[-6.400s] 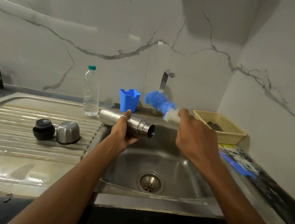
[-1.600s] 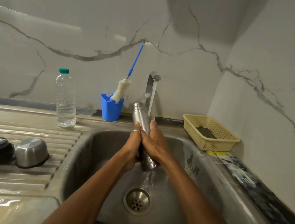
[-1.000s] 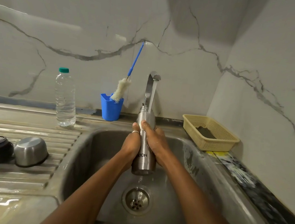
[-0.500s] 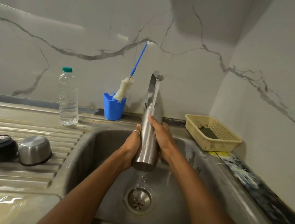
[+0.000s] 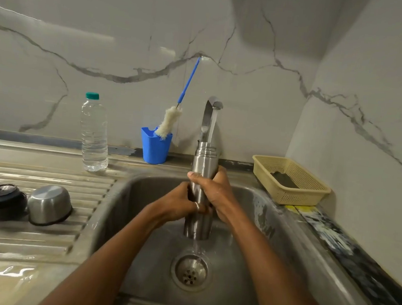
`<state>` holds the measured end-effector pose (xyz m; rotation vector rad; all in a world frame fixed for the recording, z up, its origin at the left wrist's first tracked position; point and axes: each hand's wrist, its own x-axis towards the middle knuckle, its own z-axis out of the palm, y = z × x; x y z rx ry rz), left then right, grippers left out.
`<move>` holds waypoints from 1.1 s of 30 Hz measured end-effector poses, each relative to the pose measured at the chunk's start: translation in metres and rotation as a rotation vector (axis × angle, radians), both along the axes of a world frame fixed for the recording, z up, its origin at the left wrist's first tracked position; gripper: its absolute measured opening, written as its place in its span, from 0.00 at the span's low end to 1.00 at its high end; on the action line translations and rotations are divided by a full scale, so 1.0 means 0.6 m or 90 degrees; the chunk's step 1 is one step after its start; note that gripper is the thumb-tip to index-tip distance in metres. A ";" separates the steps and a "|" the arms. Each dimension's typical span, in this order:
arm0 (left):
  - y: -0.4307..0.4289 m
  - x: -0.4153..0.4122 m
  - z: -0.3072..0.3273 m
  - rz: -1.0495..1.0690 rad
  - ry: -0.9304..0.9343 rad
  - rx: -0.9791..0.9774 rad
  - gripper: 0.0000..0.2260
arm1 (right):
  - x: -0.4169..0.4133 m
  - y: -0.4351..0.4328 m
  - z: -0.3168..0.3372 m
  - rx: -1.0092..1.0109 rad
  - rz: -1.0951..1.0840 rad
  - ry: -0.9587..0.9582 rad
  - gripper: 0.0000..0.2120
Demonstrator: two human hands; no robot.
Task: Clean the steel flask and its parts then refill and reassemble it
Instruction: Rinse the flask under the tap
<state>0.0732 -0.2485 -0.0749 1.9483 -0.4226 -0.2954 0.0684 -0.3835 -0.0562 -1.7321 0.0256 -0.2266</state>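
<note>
The steel flask point(image 5: 204, 162) stands upright over the sink point(image 5: 259, 254). Its long axis is vertical, its open threaded mouth sits directly beneath the spout of the tap point(image 5: 209, 114), and its base points down at the drain point(image 5: 190, 272). A stream runs from the spout into the mouth, and water trickles off the base. Both hands are wrapped around the body. The right hand point(image 5: 216, 192) grips higher, its thumb across the front, and the left hand point(image 5: 180, 205), which wears a ring, is closed around the flask just below and touching it. To empty the flask, it would have to tip off this vertical line. The steel cup point(image 5: 49, 204) and black stopper point(image 5: 3, 202) lie mouth-down on the drainboard well to the left, so the left hand is nearer them. No lettering can be read on the flask, since the hands cover its middle. The plastic water bottle point(image 5: 94, 133) shows no label.
</note>
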 end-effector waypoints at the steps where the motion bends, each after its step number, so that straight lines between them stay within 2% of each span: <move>1: -0.005 0.001 -0.006 0.029 -0.031 0.024 0.25 | 0.000 0.005 -0.003 -0.014 0.008 0.008 0.29; 4: -0.008 -0.001 -0.011 0.115 -0.091 0.089 0.24 | 0.005 0.012 -0.008 -0.068 0.019 0.040 0.32; 8: -0.005 0.008 -0.020 0.120 -0.112 0.139 0.25 | 0.011 0.009 0.001 -0.134 -0.018 0.031 0.35; 11: -0.004 0.009 -0.022 0.099 -0.097 0.163 0.23 | 0.010 0.012 -0.016 -0.170 -0.034 0.062 0.32; 13: 0.001 0.012 -0.021 0.073 -0.089 0.214 0.27 | 0.009 0.012 -0.010 -0.221 -0.028 0.073 0.25; 15: 0.012 0.015 -0.015 0.052 -0.070 0.278 0.26 | 0.014 0.009 0.014 -0.276 -0.050 0.036 0.19; 17: 0.023 0.017 -0.007 0.049 -0.062 0.330 0.20 | 0.020 0.010 0.021 -0.268 -0.089 -0.008 0.20; 19: 0.032 0.018 -0.009 0.070 -0.056 0.364 0.17 | 0.011 0.017 0.000 -0.286 -0.080 0.032 0.21; 21: 0.037 0.014 -0.011 0.092 -0.062 0.416 0.19 | 0.011 0.017 -0.024 -0.336 -0.039 0.085 0.17; 23: 0.039 0.022 -0.016 0.108 -0.067 0.444 0.23 | 0.016 0.018 -0.010 -0.322 -0.042 0.042 0.17; 25: 0.040 0.025 -0.020 0.116 -0.069 0.451 0.22 | 0.023 0.018 0.001 -0.283 -0.090 -0.015 0.19; 29: 0.041 0.025 -0.025 0.128 -0.072 0.452 0.23 | 0.016 0.020 -0.016 -0.309 -0.052 0.057 0.15; 33: 0.038 0.023 -0.022 0.114 -0.062 0.436 0.25 | 0.021 0.018 -0.003 -0.252 -0.096 0.007 0.21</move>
